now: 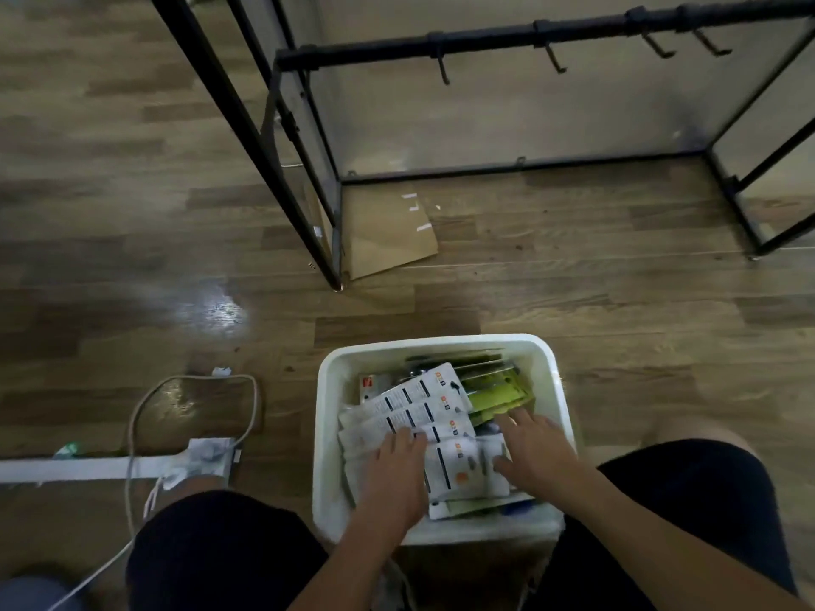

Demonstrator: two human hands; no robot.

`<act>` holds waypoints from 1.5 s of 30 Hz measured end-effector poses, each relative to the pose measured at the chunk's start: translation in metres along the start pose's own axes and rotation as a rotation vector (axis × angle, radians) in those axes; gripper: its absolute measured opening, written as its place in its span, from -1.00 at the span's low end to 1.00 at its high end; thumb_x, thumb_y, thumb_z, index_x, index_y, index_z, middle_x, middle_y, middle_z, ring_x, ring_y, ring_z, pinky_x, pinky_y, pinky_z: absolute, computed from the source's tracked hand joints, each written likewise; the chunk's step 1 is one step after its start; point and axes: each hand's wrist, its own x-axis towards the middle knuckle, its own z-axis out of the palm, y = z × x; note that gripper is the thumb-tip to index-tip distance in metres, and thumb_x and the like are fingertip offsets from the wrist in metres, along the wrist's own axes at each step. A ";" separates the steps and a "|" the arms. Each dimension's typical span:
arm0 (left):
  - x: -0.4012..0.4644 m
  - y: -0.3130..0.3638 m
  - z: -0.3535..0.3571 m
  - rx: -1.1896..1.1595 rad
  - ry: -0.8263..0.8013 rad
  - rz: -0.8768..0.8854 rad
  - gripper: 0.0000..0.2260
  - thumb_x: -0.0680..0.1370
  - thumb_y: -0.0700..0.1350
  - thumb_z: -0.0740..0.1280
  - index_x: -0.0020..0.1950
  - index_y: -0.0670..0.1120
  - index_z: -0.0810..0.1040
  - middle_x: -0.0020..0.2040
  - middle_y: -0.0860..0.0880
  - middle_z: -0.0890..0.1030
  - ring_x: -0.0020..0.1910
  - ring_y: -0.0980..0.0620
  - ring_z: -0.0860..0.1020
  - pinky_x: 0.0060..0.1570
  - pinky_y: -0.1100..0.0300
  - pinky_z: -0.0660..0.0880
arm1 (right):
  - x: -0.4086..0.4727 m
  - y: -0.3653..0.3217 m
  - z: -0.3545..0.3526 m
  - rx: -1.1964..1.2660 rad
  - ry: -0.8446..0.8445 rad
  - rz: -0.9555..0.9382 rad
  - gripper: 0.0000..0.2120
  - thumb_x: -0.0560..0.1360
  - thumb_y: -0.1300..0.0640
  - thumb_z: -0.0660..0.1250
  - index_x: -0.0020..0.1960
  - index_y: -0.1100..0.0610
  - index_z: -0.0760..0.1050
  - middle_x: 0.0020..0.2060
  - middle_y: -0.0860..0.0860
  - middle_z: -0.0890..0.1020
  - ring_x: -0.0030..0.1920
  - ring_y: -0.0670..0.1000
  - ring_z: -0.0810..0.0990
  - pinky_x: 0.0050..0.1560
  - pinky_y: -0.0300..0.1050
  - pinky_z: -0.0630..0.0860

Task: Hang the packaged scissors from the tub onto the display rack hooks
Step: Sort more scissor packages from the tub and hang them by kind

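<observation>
The left hand lies flat, fingers straight, on white scissor packages fanned inside the white tub. The right hand, fingers spread, presses packages near the tub's right wall. Beyond, on wood floor, stands the black display rack, its hooks bare.

The floor is laid with wood-look planks in mixed brown and grey tones, and a bright patch of light is reflected on it at the left. A flattened piece of brown cardboard is seen lying on the floor, marked with scraps of white tape. At the lower left, a white bar is laid flat, and a white cable is looped beside it. A pale wall is seen at the back. The scene is dimly lit.
</observation>
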 end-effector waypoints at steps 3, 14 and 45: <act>0.017 -0.005 0.038 0.066 0.040 -0.008 0.03 0.58 0.01 0.46 0.72 0.04 -0.30 0.73 -0.11 -0.21 0.72 -0.18 -0.21 0.66 -0.15 -0.07 | 0.024 0.008 0.026 0.032 -0.008 0.023 -0.42 0.60 -0.07 0.30 0.55 0.04 0.23 0.47 0.06 0.37 0.45 0.16 0.40 0.40 0.00 0.35; 0.022 -0.002 0.041 0.079 0.231 -0.066 -0.19 0.64 -0.07 0.30 0.70 0.12 -0.19 0.60 -0.08 0.14 0.57 -0.13 0.19 0.62 -0.07 0.10 | 0.014 0.026 0.065 0.397 0.077 0.064 -0.38 0.56 -0.06 0.42 0.53 0.04 0.31 0.36 0.03 0.48 0.26 0.05 0.56 0.15 -0.13 0.45; 0.014 -0.027 -0.010 -1.440 0.009 -0.081 -0.28 0.44 0.39 0.46 0.44 -0.03 0.55 0.08 0.00 0.76 0.02 0.02 0.74 0.10 -0.02 0.67 | 0.001 0.003 0.018 1.707 0.554 -0.037 -0.80 0.47 0.18 0.55 0.09 0.13 0.72 -0.04 0.08 0.78 -0.01 0.10 0.77 0.00 0.00 0.69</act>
